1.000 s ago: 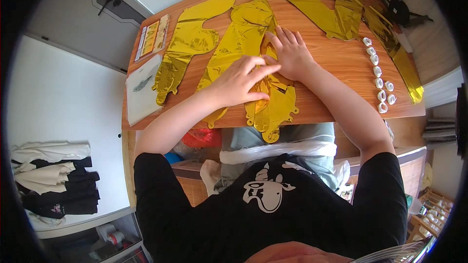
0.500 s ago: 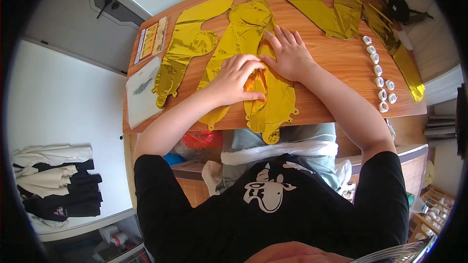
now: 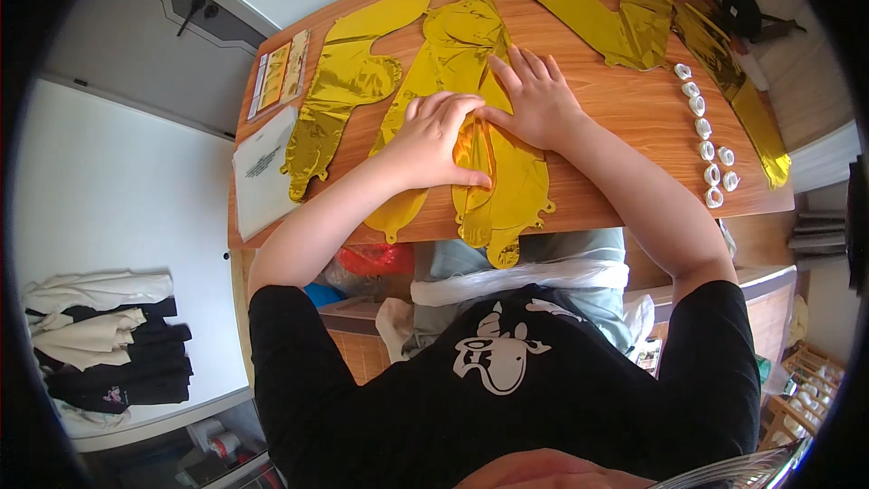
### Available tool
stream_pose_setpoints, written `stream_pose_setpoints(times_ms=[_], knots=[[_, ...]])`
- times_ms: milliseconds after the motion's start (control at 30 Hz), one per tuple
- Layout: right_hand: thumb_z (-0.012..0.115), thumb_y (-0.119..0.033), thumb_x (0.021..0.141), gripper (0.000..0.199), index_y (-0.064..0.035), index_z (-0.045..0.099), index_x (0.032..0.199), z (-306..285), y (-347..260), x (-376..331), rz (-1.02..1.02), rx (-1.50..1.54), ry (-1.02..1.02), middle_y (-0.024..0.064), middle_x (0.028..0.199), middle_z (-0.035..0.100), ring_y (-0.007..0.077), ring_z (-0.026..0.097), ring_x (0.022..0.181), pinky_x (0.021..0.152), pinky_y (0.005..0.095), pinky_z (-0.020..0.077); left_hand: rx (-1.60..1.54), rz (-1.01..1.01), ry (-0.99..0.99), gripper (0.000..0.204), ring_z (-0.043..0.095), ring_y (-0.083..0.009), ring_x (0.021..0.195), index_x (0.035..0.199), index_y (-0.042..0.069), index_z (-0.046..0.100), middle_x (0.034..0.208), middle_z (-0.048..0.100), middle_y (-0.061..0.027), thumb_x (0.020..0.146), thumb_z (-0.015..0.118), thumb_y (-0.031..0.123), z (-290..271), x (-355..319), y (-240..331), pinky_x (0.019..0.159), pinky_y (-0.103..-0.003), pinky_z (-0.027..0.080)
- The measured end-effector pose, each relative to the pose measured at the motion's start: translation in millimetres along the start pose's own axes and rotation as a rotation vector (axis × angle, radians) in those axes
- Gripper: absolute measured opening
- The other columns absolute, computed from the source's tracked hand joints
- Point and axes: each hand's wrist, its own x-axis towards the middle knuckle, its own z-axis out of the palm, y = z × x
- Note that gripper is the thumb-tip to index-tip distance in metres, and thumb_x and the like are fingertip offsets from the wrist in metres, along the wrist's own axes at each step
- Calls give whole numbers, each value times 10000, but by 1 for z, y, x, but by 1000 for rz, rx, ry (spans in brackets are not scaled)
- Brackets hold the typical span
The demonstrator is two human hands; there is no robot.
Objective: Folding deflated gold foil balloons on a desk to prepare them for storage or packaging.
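A flat gold foil balloon (image 3: 520, 177) lies in the middle of the table, its near end hanging slightly over the front edge. My left hand (image 3: 433, 140) arches over its middle, thumb well apart from the fingers, touching a raised fold in the foil. My right hand (image 3: 540, 104) rests flat on the balloon's right edge and the wood beside it, fingers spread. Its thumb meets the left fingertips. Part of the balloon is hidden under both hands. To the left lies another gold foil balloon (image 3: 348, 81), flat and curved.
More gold foil (image 3: 588, 14) lies at the far right of the wooden table (image 3: 597, 190). Several white ribbon rolls (image 3: 706, 151) line the right side. A printed card (image 3: 279, 74) and a clear plastic sleeve (image 3: 262, 163) lie at the left edge. A black device with cables (image 3: 740, 14) sits in the far right corner.
My left fingers have shifted slightly up and left, and the gap between thumb and fingers is wider. The right hand has barely moved.
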Motion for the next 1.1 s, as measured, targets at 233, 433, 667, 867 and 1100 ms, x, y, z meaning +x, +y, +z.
stream_pose_setpoints(times_ms=[233,433,667,867,1100], knots=[[473,-768,938,959,-114,295,1617,0,1,-1,-21,-11,14,249,1633,329,390,309,1520,1250,542,213,106,22,-80,1186,336,-372,1476,1590,177,320,1567,428,-138,673,772,779,-2,7,-3,1196,-582,214],[480,-804,907,1002,-114,309,1614,1,1,-2,-24,-14,34,263,1616,352,396,327,1510,1245,543,224,126,-9,-94,1199,286,-384,1505,1580,159,337,1592,385,-137,636,846,695,-3,6,0,1221,-635,162],[543,-826,853,1054,-115,337,1602,3,1,-3,-39,-14,66,273,1603,369,406,352,1494,1244,534,233,213,9,-111,1329,304,-363,1506,1647,226,239,1588,389,-167,597,744,865,0,7,-3,1224,-670,96],[583,-808,840,1050,-120,345,1597,4,2,-2,-37,-8,68,266,1604,372,396,359,1492,1247,532,228,180,-28,-229,1447,221,-384,1545,1666,212,155,1652,289,-198,533,795,843,-7,8,3,1225,-692,29],[484,-864,853,1090,-118,299,1626,4,4,-1,-31,-12,-21,257,1645,305,395,257,1545,1254,542,190,175,-42,-356,1548,127,-409,1576,1673,196,79,1691,183,-229,476,905,723,-16,9,10,1212,-720,-11]])
